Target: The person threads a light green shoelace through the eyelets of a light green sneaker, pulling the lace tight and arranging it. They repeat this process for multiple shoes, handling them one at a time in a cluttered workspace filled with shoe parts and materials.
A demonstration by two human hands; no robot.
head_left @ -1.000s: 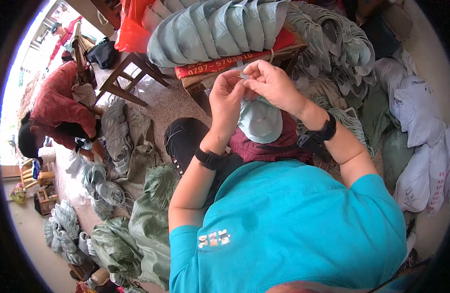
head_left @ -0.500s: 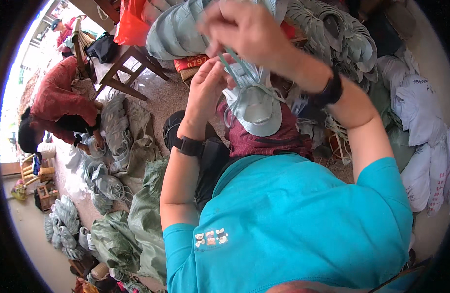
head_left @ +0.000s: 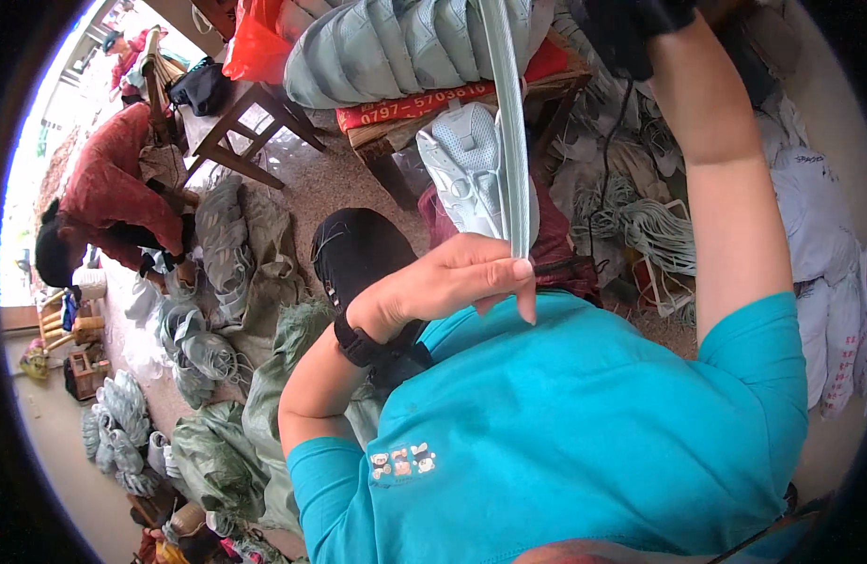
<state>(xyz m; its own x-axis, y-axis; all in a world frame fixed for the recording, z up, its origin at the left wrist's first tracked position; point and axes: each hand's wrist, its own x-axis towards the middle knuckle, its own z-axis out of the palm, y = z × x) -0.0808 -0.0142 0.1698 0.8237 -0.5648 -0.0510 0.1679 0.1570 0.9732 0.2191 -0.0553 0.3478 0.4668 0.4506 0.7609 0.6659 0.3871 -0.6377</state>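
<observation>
My left hand (head_left: 461, 282) pinches a pale grey-green shoelace (head_left: 510, 122) between thumb and fingers, just in front of my chest. The lace runs up from there as a long, taut doubled strand and leaves the top edge of the view. Behind it, a light grey mesh shoe upper (head_left: 460, 160) lies over my lap, partly covered by the lace. My right forearm (head_left: 734, 179) is raised high toward the upper edge. Black gear on that wrist (head_left: 631, 38) shows, but the right hand itself is out of the picture.
A wooden stool (head_left: 377, 150) ahead bears a row of nested shoe uppers (head_left: 405, 56) on a red packet. Bundled laces (head_left: 659, 226) hang at right beside white sacks (head_left: 809, 216). Leftward, a person in red (head_left: 123, 169) bends over piled uppers (head_left: 226, 254); green sacks (head_left: 222, 451) lie nearer.
My right hand has swung up and out of view, drawing the lace long. My left hand has come down toward my chest with the lace pinched. The shoe upper now lies without a hand on it.
</observation>
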